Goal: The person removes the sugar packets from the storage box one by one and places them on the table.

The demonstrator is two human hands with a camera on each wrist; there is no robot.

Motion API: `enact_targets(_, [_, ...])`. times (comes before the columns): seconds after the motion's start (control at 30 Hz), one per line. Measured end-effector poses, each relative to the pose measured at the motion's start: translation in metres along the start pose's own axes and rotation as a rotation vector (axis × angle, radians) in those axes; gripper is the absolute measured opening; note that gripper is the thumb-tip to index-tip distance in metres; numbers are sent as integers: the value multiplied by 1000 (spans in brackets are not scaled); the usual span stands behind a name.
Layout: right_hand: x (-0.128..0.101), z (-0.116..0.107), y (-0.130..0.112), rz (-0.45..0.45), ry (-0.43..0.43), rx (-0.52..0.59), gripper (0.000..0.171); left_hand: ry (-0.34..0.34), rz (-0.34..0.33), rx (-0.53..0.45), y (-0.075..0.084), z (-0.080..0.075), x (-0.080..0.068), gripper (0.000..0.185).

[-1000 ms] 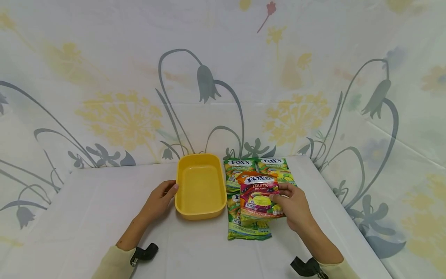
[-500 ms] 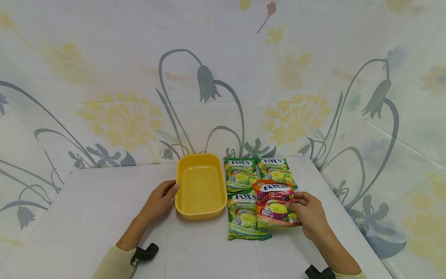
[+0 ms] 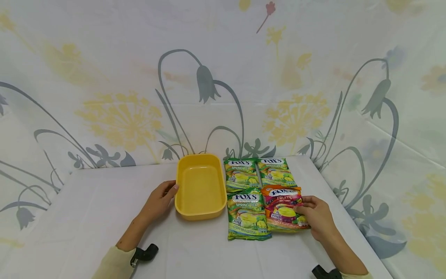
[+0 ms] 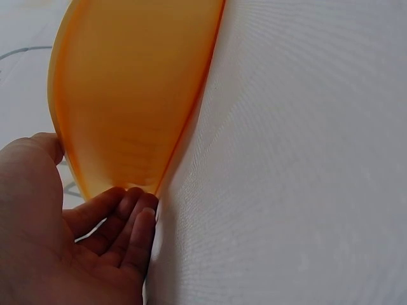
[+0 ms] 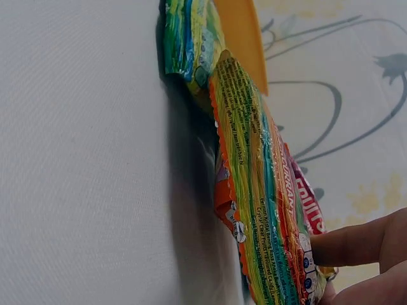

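A yellow plastic tray [image 3: 201, 213] stands at the middle of the table, nothing inside it. My left hand [image 3: 159, 201] holds its left side, thumb at the rim and fingertips against the outer wall [image 4: 137, 95]. With thumb and fingers, my right hand [image 3: 318, 217] pinches the right edge of a red and orange Fox's Fruits candy bag [image 3: 283, 209]. In the right wrist view the lower seal of this candy bag [image 5: 261, 165] faces the camera, tilted over the table. Left of it lies a green Fox's Spring Tea candy bag [image 3: 248, 215].
Two more green Spring Tea bags lie side by side behind, one at left [image 3: 241, 174] and one at right [image 3: 276, 172]. White cloth covers the table [image 3: 115, 193]. A flower-printed backdrop [image 3: 223, 116] rises at its back edge.
The right hand has carried the Fruits candy bag right and toward me, from over the green bags to beside the front one, now uncovering it. The left hand and tray stay put.
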State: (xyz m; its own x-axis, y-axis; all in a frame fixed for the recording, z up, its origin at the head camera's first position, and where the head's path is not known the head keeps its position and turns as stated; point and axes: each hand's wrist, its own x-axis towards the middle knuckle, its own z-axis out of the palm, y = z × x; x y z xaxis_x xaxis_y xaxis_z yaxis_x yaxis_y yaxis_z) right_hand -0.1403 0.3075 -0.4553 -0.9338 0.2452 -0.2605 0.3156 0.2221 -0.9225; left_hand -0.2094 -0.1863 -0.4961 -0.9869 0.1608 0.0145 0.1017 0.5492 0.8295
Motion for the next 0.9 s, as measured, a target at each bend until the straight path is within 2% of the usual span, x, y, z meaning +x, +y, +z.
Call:
enact_targets(0.5, [7, -5, 8, -1, -6, -89, 48, 4, -4, 6, 2, 0, -1, 68])
enact_targets(0.67, [7, -5, 9, -21, -4, -198, 50, 3, -7, 9, 3, -1, -2, 67])
enact_targets(0.9, [2, -5, 6, -96, 5, -395, 56, 2, -3, 3, 3, -1, -1, 65])
